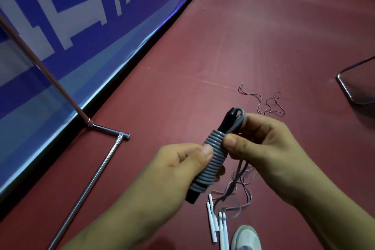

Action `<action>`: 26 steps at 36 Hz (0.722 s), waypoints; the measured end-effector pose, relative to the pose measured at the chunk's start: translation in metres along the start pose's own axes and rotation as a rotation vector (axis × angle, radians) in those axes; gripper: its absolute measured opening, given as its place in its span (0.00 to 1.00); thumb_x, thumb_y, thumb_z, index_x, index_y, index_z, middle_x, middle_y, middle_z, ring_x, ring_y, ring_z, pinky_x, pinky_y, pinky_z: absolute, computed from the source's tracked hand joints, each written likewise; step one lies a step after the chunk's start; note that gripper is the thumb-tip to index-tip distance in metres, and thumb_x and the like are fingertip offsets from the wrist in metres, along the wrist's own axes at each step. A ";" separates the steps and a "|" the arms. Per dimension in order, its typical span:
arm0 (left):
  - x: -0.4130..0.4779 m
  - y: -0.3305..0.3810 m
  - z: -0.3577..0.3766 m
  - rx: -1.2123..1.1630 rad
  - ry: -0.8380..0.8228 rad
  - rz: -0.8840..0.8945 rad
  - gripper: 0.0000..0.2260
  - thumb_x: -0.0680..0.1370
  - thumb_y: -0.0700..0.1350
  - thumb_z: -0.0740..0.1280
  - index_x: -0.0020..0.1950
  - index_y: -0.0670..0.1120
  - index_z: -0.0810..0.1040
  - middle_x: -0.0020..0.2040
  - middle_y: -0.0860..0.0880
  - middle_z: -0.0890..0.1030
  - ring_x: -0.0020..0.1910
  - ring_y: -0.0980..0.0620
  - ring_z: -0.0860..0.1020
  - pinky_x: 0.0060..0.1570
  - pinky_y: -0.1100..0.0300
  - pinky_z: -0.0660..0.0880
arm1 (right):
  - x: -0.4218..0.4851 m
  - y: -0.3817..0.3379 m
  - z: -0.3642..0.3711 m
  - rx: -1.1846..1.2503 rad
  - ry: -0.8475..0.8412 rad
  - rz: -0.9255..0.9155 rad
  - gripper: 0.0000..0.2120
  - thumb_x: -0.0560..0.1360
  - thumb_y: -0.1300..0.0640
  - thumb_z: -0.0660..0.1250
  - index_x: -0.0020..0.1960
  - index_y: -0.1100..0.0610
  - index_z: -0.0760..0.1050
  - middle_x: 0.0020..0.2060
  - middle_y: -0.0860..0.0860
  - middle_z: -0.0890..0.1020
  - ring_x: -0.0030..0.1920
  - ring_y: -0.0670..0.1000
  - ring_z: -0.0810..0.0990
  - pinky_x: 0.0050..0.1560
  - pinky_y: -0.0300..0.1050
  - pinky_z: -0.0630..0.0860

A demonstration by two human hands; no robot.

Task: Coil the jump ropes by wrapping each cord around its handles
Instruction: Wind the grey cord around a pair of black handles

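Left hand point(178, 166), right hand point(269, 148) around cord-wound handles point(230, 121).

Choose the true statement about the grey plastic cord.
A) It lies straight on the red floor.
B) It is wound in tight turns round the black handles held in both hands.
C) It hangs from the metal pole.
B: the grey plastic cord sits in close turns round the black handles, gripped by the left hand and the right hand.
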State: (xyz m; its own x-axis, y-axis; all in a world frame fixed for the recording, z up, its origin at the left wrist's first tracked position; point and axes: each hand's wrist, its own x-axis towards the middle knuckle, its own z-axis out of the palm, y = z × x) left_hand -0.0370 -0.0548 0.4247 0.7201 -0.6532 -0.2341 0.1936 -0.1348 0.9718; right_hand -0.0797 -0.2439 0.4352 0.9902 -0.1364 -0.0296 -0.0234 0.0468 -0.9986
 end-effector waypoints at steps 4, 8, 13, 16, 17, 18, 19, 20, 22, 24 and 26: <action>0.001 -0.002 0.006 0.071 0.076 -0.050 0.18 0.83 0.57 0.58 0.49 0.48 0.83 0.44 0.49 0.86 0.42 0.51 0.84 0.43 0.56 0.79 | -0.001 0.002 0.010 -0.024 0.030 -0.004 0.14 0.67 0.62 0.73 0.49 0.69 0.79 0.35 0.49 0.83 0.35 0.41 0.80 0.37 0.32 0.75; 0.000 0.001 0.006 0.022 0.110 -0.070 0.26 0.78 0.66 0.58 0.44 0.45 0.82 0.38 0.43 0.84 0.32 0.50 0.80 0.33 0.56 0.75 | -0.003 0.007 0.019 -0.023 0.045 -0.003 0.14 0.67 0.61 0.75 0.48 0.69 0.79 0.35 0.50 0.83 0.35 0.43 0.80 0.37 0.33 0.75; -0.001 0.001 0.002 -0.009 0.116 -0.065 0.34 0.67 0.77 0.60 0.40 0.46 0.82 0.31 0.41 0.82 0.27 0.46 0.79 0.28 0.57 0.74 | -0.005 0.007 0.027 -0.001 0.042 -0.027 0.14 0.68 0.60 0.76 0.47 0.69 0.79 0.35 0.51 0.82 0.34 0.43 0.79 0.36 0.34 0.74; 0.001 0.001 -0.001 -0.108 0.070 -0.105 0.33 0.70 0.74 0.61 0.37 0.43 0.81 0.31 0.39 0.80 0.25 0.44 0.77 0.26 0.58 0.72 | -0.005 0.006 0.029 0.015 0.017 -0.034 0.14 0.69 0.61 0.78 0.48 0.69 0.79 0.37 0.53 0.83 0.35 0.46 0.80 0.38 0.35 0.76; 0.001 0.002 -0.002 -0.145 0.051 -0.114 0.32 0.71 0.73 0.61 0.36 0.43 0.81 0.30 0.38 0.80 0.24 0.44 0.76 0.26 0.59 0.72 | -0.006 0.005 0.029 0.023 0.010 -0.036 0.14 0.69 0.61 0.77 0.48 0.68 0.79 0.38 0.55 0.83 0.36 0.48 0.81 0.39 0.37 0.76; 0.001 0.003 -0.003 -0.178 0.034 -0.121 0.31 0.72 0.72 0.61 0.36 0.43 0.81 0.30 0.38 0.79 0.23 0.45 0.76 0.26 0.59 0.71 | -0.006 0.004 0.029 0.028 0.003 -0.037 0.14 0.69 0.61 0.75 0.49 0.68 0.79 0.39 0.56 0.84 0.37 0.49 0.82 0.40 0.38 0.77; 0.001 0.004 -0.004 -0.205 0.015 -0.123 0.31 0.72 0.71 0.61 0.36 0.43 0.81 0.30 0.37 0.79 0.23 0.45 0.75 0.25 0.60 0.71 | -0.006 0.003 0.029 0.030 -0.007 -0.037 0.14 0.69 0.60 0.75 0.50 0.68 0.79 0.40 0.56 0.84 0.38 0.50 0.83 0.41 0.39 0.77; 0.001 0.005 -0.005 -0.232 -0.010 -0.121 0.31 0.72 0.71 0.62 0.35 0.43 0.81 0.30 0.37 0.78 0.22 0.45 0.75 0.24 0.60 0.71 | -0.007 0.002 0.028 0.035 -0.022 -0.037 0.14 0.69 0.61 0.74 0.50 0.68 0.79 0.41 0.57 0.84 0.38 0.51 0.83 0.41 0.40 0.78; 0.001 0.006 -0.007 -0.279 -0.051 -0.129 0.30 0.72 0.71 0.62 0.35 0.43 0.80 0.30 0.37 0.78 0.21 0.46 0.75 0.24 0.62 0.71 | -0.006 0.002 0.026 0.044 -0.052 -0.039 0.14 0.70 0.60 0.74 0.51 0.67 0.79 0.43 0.59 0.84 0.39 0.53 0.83 0.42 0.43 0.78; 0.002 0.005 -0.010 -0.316 -0.102 -0.154 0.31 0.73 0.71 0.63 0.36 0.42 0.80 0.30 0.37 0.77 0.21 0.46 0.75 0.23 0.62 0.71 | -0.007 0.001 0.023 0.042 -0.075 -0.047 0.14 0.69 0.56 0.75 0.51 0.63 0.80 0.44 0.60 0.84 0.40 0.53 0.82 0.44 0.47 0.77; 0.002 0.004 -0.012 -0.342 -0.172 -0.204 0.32 0.73 0.71 0.64 0.38 0.41 0.80 0.31 0.38 0.77 0.21 0.47 0.75 0.22 0.62 0.71 | -0.008 0.002 0.020 0.042 -0.105 -0.057 0.13 0.69 0.54 0.76 0.50 0.58 0.82 0.45 0.57 0.84 0.43 0.52 0.83 0.46 0.46 0.78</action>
State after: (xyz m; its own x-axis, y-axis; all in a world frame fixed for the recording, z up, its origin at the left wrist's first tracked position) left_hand -0.0268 -0.0480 0.4280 0.5285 -0.7570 -0.3842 0.5513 -0.0381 0.8334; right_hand -0.0845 -0.2230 0.4344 0.9988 -0.0361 0.0339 0.0368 0.0841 -0.9958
